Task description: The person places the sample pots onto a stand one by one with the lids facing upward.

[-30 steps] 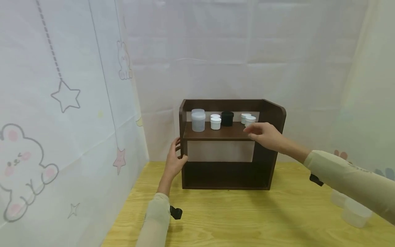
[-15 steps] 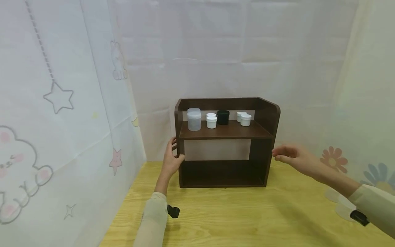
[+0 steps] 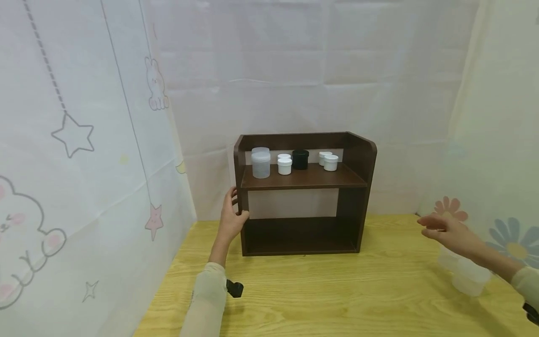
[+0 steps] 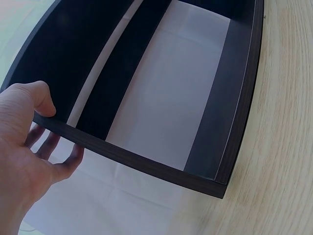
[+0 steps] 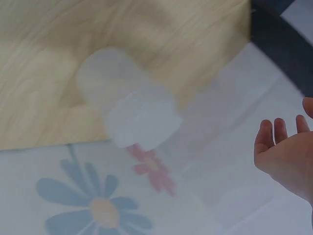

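A dark brown two-tier shelf (image 3: pixel 303 184) stands on the table. My left hand (image 3: pixel 230 221) grips its left side panel, thumb at the front and inner face, fingers around the outside; the left wrist view shows the same hold on the dark board (image 4: pixel 146 164). Right of the shelf, my right hand (image 3: pixel 456 238) hovers with loosely bent fingers and nothing in them. Below and beside it, two frosted translucent jars stand on the table, a front jar (image 3: pixel 471 278) and a back jar (image 3: pixel 447 257). In the right wrist view, the jars (image 5: pixel 142 117) are blurred.
On the upper tier stand frosted jars (image 3: pixel 261 164) at left, small white jars (image 3: pixel 284 166), a black jar (image 3: pixel 300 159) and more white jars (image 3: pixel 331 163) toward the right. Printed cloth walls (image 3: pixel 105 196) close in the yellow wooden table (image 3: pixel 320 295) behind and at the sides.
My right hand has moved from in front of the upper tier's white jars out to the right, above the translucent jars. The left hand keeps its hold on the shelf; the head view has shifted slightly.
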`<state>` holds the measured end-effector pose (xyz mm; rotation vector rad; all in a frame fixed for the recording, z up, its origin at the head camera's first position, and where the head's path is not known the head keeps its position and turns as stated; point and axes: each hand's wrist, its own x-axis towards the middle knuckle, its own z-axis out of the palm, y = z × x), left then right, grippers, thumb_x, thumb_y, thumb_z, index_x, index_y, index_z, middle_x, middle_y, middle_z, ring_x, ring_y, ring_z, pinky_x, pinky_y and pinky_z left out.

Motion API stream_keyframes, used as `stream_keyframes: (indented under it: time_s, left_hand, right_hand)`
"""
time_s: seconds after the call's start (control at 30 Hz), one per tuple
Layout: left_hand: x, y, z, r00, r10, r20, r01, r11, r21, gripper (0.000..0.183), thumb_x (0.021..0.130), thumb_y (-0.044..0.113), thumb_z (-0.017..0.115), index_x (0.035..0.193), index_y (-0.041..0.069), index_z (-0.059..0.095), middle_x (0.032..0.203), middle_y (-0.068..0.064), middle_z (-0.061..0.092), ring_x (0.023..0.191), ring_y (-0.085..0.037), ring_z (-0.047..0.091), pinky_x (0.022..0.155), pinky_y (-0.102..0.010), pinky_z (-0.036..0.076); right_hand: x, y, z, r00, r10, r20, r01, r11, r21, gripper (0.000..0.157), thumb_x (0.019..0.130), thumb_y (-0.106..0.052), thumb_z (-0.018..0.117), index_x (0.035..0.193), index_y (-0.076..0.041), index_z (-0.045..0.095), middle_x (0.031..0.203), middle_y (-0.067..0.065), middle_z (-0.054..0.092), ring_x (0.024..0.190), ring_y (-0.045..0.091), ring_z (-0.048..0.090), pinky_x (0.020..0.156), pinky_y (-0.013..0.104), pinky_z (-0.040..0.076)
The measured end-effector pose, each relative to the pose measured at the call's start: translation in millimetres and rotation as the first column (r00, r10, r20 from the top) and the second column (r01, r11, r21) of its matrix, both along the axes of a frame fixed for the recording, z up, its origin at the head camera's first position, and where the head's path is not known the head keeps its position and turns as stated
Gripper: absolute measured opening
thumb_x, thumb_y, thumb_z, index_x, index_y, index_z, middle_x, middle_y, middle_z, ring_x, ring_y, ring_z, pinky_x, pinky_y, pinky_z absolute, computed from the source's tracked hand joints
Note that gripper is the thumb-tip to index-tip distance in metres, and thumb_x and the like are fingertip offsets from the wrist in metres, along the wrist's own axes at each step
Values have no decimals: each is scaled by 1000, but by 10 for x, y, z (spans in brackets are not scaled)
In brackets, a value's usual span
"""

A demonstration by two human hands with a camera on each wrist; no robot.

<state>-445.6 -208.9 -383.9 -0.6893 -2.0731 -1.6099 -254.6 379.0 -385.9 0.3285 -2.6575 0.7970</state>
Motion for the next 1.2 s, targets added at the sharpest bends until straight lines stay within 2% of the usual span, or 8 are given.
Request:
stream_keyframes:
  time_s: [0.1,0.2,0.23,0.37,0.47,0.6,0.83,1.2]
  left_hand:
    - [-3,-9,1,1000,3,-2,-3,1000,-2,88,85,-5,60,159,27,26,156,-2,33,134,-29,41,96,-54,48]
    - [-13,-14,0,1000,-1,-7,1,1000,-3,87,85,-6,60,159,26,26,156,-3,33,135,-30,41,96,-55,48]
    - [-14,-16,0,1000,0,-6,0,1000,-4,87,85,-5,59,160,26,26,157,-3,33,135,-30,41,96,-54,48]
    - [-17,-23,-5,1000,7,1,-7,1000,-10,87,86,-4,59,160,27,24,157,-1,32,135,-28,40,96,-53,48]
    - [-14,-25,-8,1000,13,3,-13,1000,-13,88,86,-4,60,160,26,24,157,0,32,135,-28,40,96,-53,47]
    - [-9,-25,-9,1000,11,5,-11,1000,-9,88,86,-5,59,160,25,24,157,-2,33,135,-29,40,96,-55,47]
    - [-4,-18,-6,1000,9,6,-9,1000,0,88,85,-4,59,160,26,24,156,-1,33,134,-28,41,96,-54,47]
    - [-1,8,0,1000,8,-18,-8,1000,-4,87,85,-5,60,160,20,25,156,-5,34,134,-33,41,95,-55,48]
  right_hand:
    - [-12,226,-124,998,-52,39,50,998,44,46,102,-21,64,135,9,53,132,38,52,114,51,53,77,52,53]
    - [-32,410,-231,997,-65,39,61,993,101,51,98,-21,69,133,13,52,130,44,49,112,65,46,75,68,47]
    - [-37,462,-265,997,-72,31,68,990,124,53,97,-21,71,131,14,51,128,44,49,111,66,46,75,69,47]
    - [-51,606,-363,990,-117,81,99,975,198,72,96,-27,72,137,21,38,125,48,48,108,68,47,75,69,46]
    - [-42,656,-414,973,-176,153,138,963,232,80,99,-36,66,135,27,33,124,52,43,106,70,46,74,69,46]
    - [-36,692,-464,956,-224,187,177,955,239,75,101,-40,61,125,28,42,118,55,44,101,70,48,72,67,47]
    - [-79,773,-554,954,-241,177,199,954,225,68,101,-38,61,118,26,47,107,48,55,90,60,58,69,61,50]
    - [-127,854,-709,934,-302,189,268,945,186,72,98,-41,65,116,25,44,109,49,53,90,60,57,68,59,50]
